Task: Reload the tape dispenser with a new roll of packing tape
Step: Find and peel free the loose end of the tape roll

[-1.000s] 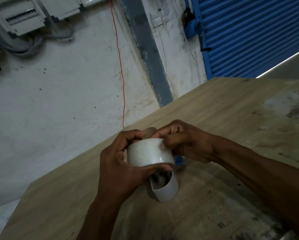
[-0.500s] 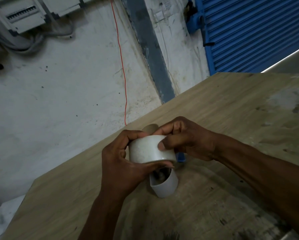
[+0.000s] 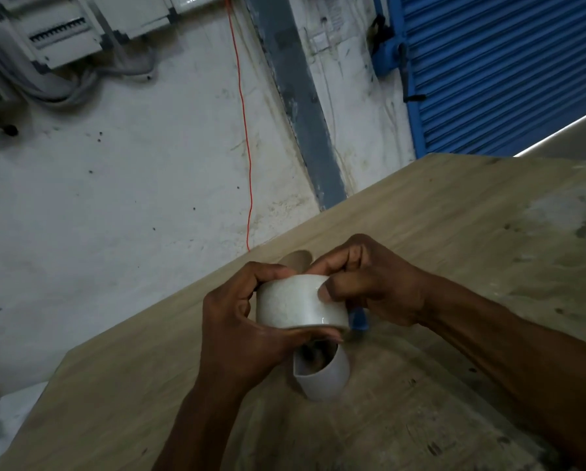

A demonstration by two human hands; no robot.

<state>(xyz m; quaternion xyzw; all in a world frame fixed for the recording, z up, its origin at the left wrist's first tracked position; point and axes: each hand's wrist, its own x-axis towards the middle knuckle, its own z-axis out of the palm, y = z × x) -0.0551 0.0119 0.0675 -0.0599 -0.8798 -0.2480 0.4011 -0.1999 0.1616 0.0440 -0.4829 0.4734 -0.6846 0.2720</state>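
Observation:
I hold a whitish roll of packing tape [image 3: 296, 305] above the wooden table [image 3: 454, 212]. My left hand [image 3: 240, 331] grips the roll from the left, with the thumb under it and fingers over its top. My right hand [image 3: 369, 283] pinches the roll's upper right edge, thumb pressed on the outer tape surface. Right behind the roll a brown cardboard core [image 3: 296, 260] peeks out. A second white roll [image 3: 322, 373] stands on the table just below my hands. A small blue part [image 3: 359, 319], perhaps of the dispenser, shows under my right hand; the rest is hidden.
The table's far edge runs diagonally from lower left to upper right. Beyond it is a white wall with an orange wire [image 3: 242, 130], electrical boxes [image 3: 64, 32] and a blue roller shutter [image 3: 505, 69]. Stains mark the table at the right.
My right thumb has slid from the roll's edge onto its outer surface. The view shifted slightly; the roll stays in both hands.

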